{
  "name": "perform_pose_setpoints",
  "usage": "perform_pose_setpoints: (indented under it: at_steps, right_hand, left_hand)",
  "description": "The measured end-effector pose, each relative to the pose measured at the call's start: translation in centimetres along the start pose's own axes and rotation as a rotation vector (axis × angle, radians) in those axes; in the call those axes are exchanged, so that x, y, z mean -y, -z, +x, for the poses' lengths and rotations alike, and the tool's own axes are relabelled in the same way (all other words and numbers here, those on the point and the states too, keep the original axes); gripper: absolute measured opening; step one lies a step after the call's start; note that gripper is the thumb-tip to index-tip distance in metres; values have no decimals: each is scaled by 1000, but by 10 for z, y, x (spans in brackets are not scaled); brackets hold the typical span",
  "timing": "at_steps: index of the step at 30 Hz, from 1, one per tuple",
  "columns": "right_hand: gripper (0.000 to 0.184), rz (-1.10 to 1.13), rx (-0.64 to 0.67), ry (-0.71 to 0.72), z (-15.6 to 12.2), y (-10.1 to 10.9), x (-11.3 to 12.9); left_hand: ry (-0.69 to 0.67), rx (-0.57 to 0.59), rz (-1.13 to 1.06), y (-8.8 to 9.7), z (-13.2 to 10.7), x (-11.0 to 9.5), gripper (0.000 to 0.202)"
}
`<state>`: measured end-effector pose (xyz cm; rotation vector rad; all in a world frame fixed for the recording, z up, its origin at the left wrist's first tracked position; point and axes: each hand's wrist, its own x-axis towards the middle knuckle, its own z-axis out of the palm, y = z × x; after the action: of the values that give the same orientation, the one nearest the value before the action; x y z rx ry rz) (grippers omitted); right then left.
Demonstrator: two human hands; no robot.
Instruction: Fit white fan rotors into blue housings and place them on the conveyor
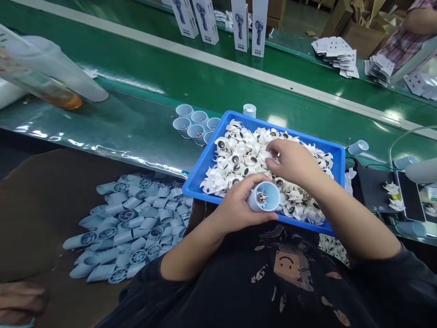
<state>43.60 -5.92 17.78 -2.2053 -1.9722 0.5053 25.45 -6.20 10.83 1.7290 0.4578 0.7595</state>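
My left hand is wrapped round a pale blue plastic tube with a small motor inside, its open end facing me, just over the near rim of a blue tray. The tray is heaped with white fan impellers. My right hand reaches into the heap, its fingers pinched on one white impeller.
A pile of pale blue tubes lies on brown card at lower left. Several upright tubes stand on the green belt behind the tray. White product boxes stand farther back. Another person's arm is at top right; a hand shows at bottom left.
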Motion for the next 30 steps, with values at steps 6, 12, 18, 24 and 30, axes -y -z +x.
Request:
perform_pose_setpoints:
  at_steps: [6, 12, 18, 24, 30]
  right_hand:
    - [27, 1238, 152, 103, -58, -6, -41]
    - [18, 422, -221, 385, -86, -8, -19]
    - [9, 213, -255, 430, -86, -11, -14]
    - [10, 353, -246, 398, -98, -16, -24]
    - [23, 494, -543, 390, -132, -9, -50]
  left_hand:
    - [-109, 5, 208, 10, 2, 2, 51]
    - [-237, 29, 489, -1, 11, -3, 48]
    - [-401, -29, 669, -13, 11, -9, 34]
    - [-455, -34, 737, -29, 11, -22, 33]
    - [-435, 132, 718, -37, 41, -40, 42]
